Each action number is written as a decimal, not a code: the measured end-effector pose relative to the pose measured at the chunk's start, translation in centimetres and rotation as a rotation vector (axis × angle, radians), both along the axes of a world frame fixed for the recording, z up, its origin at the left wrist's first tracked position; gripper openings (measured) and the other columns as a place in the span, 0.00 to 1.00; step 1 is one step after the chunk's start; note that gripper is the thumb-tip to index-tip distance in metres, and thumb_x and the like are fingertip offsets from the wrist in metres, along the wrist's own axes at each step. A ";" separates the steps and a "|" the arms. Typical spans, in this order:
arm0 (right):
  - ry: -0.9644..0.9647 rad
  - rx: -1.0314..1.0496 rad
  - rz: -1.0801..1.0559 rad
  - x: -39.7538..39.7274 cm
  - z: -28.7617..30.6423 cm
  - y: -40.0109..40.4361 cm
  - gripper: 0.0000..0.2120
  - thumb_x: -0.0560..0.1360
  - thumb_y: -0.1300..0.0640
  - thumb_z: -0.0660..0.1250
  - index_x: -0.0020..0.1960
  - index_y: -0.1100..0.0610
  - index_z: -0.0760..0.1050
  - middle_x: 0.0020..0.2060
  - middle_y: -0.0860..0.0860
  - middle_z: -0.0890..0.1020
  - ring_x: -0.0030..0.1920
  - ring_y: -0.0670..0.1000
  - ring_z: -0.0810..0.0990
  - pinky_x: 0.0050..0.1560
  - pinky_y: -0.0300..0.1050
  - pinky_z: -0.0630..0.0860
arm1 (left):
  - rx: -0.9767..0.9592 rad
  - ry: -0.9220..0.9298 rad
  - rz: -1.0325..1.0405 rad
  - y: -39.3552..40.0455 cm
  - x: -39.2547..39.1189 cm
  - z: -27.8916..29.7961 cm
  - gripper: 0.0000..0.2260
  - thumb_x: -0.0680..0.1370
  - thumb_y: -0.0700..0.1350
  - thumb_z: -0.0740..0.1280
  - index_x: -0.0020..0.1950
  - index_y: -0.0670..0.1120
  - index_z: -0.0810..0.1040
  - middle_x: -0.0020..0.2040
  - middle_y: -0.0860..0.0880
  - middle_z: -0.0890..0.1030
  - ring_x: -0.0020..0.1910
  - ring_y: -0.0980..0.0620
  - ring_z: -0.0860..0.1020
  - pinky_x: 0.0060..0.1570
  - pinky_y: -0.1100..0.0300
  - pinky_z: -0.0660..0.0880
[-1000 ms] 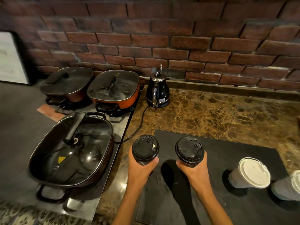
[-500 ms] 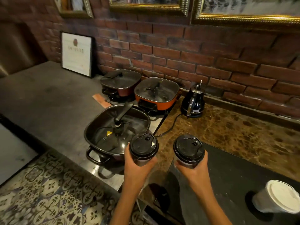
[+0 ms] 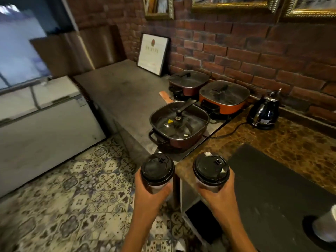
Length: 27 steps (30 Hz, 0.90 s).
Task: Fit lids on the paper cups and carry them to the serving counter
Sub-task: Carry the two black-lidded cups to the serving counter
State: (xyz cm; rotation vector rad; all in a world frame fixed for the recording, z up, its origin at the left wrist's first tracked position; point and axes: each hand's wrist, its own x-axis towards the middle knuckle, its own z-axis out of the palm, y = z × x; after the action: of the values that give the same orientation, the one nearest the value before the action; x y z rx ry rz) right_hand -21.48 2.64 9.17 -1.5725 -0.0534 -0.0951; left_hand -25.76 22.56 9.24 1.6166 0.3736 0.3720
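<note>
I hold two paper cups, each capped with a black lid. My left hand (image 3: 151, 199) grips the left cup (image 3: 157, 169), held out over the tiled floor just left of the counter's corner. My right hand (image 3: 217, 195) grips the right cup (image 3: 211, 170) above the counter's front edge. Both cups are upright and level with each other. A third cup with a white lid (image 3: 325, 226) stands on the black mat (image 3: 269, 188) at the far right, cut off by the frame.
Three lidded electric pans (image 3: 179, 122) and a black kettle (image 3: 263, 113) stand on the counter by the brick wall. A framed sign (image 3: 152, 53) leans on the wall. A white chest freezer (image 3: 45, 120) stands at left across the patterned tile floor (image 3: 72, 197).
The view has swung left and back from the counter. Both cups have moved off the black mat to the counter's corner, and the freezer and floor have come into view.
</note>
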 end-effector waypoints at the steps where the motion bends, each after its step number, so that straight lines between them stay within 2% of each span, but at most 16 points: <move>1: 0.014 0.006 0.032 -1.0 -0.1 0.8 0.44 0.64 0.60 0.83 0.61 0.27 0.62 0.53 0.22 0.75 0.57 0.28 0.75 0.50 0.27 0.74 | -0.006 0.001 0.035 0.7 -1.6 0.1 0.39 0.57 0.64 0.81 0.61 0.78 0.64 0.58 0.71 0.77 0.57 0.75 0.75 0.45 0.73 0.76; 3: 0.028 0.015 0.111 -2.6 -0.2 2.6 0.43 0.63 0.60 0.83 0.63 0.29 0.63 0.56 0.25 0.76 0.59 0.32 0.76 0.57 0.36 0.74 | -0.016 -0.015 0.102 2.3 -4.3 0.5 0.39 0.57 0.65 0.82 0.63 0.76 0.67 0.58 0.72 0.78 0.58 0.71 0.77 0.45 0.72 0.78; 5: 0.046 0.027 0.200 -3.9 0.1 4.9 0.45 0.60 0.54 0.84 0.69 0.38 0.64 0.61 0.34 0.76 0.62 0.38 0.77 0.65 0.49 0.74 | -0.016 -0.031 0.192 4.3 -7.0 1.0 0.39 0.58 0.61 0.81 0.66 0.71 0.68 0.59 0.71 0.78 0.59 0.68 0.78 0.47 0.70 0.79; 7: 0.070 0.038 0.287 -4.9 0.7 7.7 0.49 0.58 0.53 0.86 0.71 0.42 0.63 0.64 0.40 0.75 0.65 0.45 0.77 0.68 0.56 0.73 | -0.029 -0.051 0.289 6.6 -10.0 1.7 0.40 0.59 0.62 0.82 0.67 0.68 0.67 0.58 0.73 0.77 0.59 0.67 0.78 0.51 0.67 0.79; 8: 0.069 0.039 0.329 -5.5 1.1 9.4 0.47 0.59 0.57 0.86 0.69 0.40 0.64 0.64 0.41 0.75 0.64 0.45 0.76 0.68 0.56 0.73 | -0.031 -0.056 0.341 7.9 -11.6 2.0 0.40 0.61 0.61 0.82 0.68 0.66 0.66 0.59 0.72 0.76 0.60 0.65 0.77 0.55 0.63 0.78; 10: 0.035 0.029 0.414 -6.9 2.0 13.2 0.44 0.61 0.64 0.84 0.63 0.34 0.64 0.61 0.36 0.74 0.60 0.35 0.75 0.65 0.46 0.72 | -0.030 -0.048 0.450 10.5 -15.1 2.6 0.41 0.60 0.59 0.81 0.69 0.65 0.65 0.61 0.70 0.73 0.60 0.62 0.76 0.60 0.55 0.76; 12: 0.010 0.021 0.503 -8.9 2.9 17.3 0.42 0.62 0.63 0.83 0.62 0.35 0.65 0.58 0.32 0.72 0.53 0.25 0.74 0.56 0.30 0.72 | -0.033 -0.062 0.550 13.2 -19.0 3.2 0.39 0.58 0.60 0.79 0.65 0.68 0.66 0.58 0.74 0.73 0.56 0.70 0.76 0.55 0.61 0.75; 13: 0.007 0.022 0.552 -10.1 3.3 19.4 0.42 0.62 0.63 0.82 0.65 0.38 0.65 0.58 0.33 0.72 0.51 0.23 0.74 0.49 0.24 0.73 | -0.033 -0.071 0.600 14.6 -21.0 3.5 0.37 0.59 0.59 0.79 0.63 0.71 0.66 0.56 0.76 0.74 0.53 0.74 0.75 0.52 0.65 0.74; 14: 0.008 0.032 0.608 -11.3 3.5 21.6 0.43 0.63 0.65 0.82 0.68 0.41 0.63 0.58 0.35 0.73 0.49 0.23 0.76 0.43 0.22 0.74 | -0.034 -0.076 0.652 16.1 -23.1 3.7 0.35 0.61 0.56 0.80 0.61 0.72 0.67 0.54 0.76 0.75 0.52 0.76 0.75 0.50 0.67 0.73; 15: 0.009 0.049 0.667 -12.7 3.8 23.7 0.44 0.65 0.66 0.81 0.71 0.42 0.62 0.59 0.38 0.74 0.48 0.26 0.78 0.40 0.23 0.76 | -0.035 -0.084 0.706 17.6 -25.3 3.9 0.34 0.64 0.52 0.82 0.60 0.72 0.67 0.54 0.75 0.75 0.52 0.75 0.76 0.49 0.68 0.73; 16: -0.005 0.046 0.720 -14.3 4.0 25.9 0.44 0.66 0.66 0.80 0.70 0.39 0.61 0.60 0.39 0.75 0.48 0.28 0.80 0.39 0.25 0.77 | -0.038 -0.096 0.760 19.0 -27.7 4.0 0.35 0.65 0.48 0.83 0.60 0.72 0.68 0.55 0.73 0.76 0.53 0.73 0.77 0.50 0.66 0.74; 18: -0.030 0.018 0.820 -18.0 4.1 30.5 0.43 0.65 0.56 0.83 0.62 0.24 0.62 0.59 0.30 0.75 0.52 0.29 0.78 0.44 0.29 0.76 | -0.036 -0.120 0.863 21.8 -32.9 4.3 0.38 0.62 0.48 0.84 0.65 0.68 0.69 0.61 0.65 0.77 0.57 0.64 0.79 0.54 0.61 0.76; 20: -0.003 0.023 0.895 -22.2 4.4 34.9 0.42 0.56 0.43 0.85 0.58 0.20 0.62 0.54 0.25 0.76 0.54 0.28 0.77 0.48 0.33 0.75 | 0.005 -0.125 0.977 24.4 -38.2 4.8 0.41 0.60 0.47 0.83 0.69 0.60 0.69 0.62 0.60 0.78 0.59 0.59 0.79 0.58 0.58 0.77; 23: 0.023 0.044 1.054 -29.1 4.6 41.5 0.42 0.51 0.41 0.83 0.57 0.21 0.66 0.53 0.26 0.78 0.54 0.33 0.80 0.49 0.38 0.78 | 0.066 -0.138 1.161 28.3 -46.2 5.0 0.34 0.65 0.36 0.83 0.60 0.60 0.72 0.53 0.62 0.82 0.52 0.69 0.80 0.44 0.74 0.77; 25: 0.048 0.073 1.133 -33.8 4.9 45.5 0.40 0.50 0.39 0.85 0.55 0.21 0.68 0.51 0.25 0.78 0.52 0.30 0.80 0.43 0.33 0.80 | 0.070 -0.147 1.266 30.2 -51.5 5.2 0.32 0.66 0.34 0.81 0.59 0.60 0.71 0.54 0.61 0.80 0.49 0.73 0.79 0.41 0.77 0.75; 27: 0.034 0.051 1.213 -38.9 5.7 49.0 0.39 0.55 0.44 0.83 0.57 0.23 0.65 0.53 0.27 0.77 0.50 0.25 0.77 0.41 0.28 0.77 | 0.069 -0.171 1.363 31.5 -56.9 5.4 0.34 0.67 0.34 0.80 0.62 0.60 0.70 0.57 0.61 0.78 0.50 0.74 0.78 0.41 0.77 0.75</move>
State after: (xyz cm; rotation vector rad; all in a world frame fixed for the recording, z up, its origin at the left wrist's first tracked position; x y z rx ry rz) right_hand -60.37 51.63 14.83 -1.2665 -0.9443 0.8678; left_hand -82.63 54.06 14.67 1.1553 1.3170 1.5295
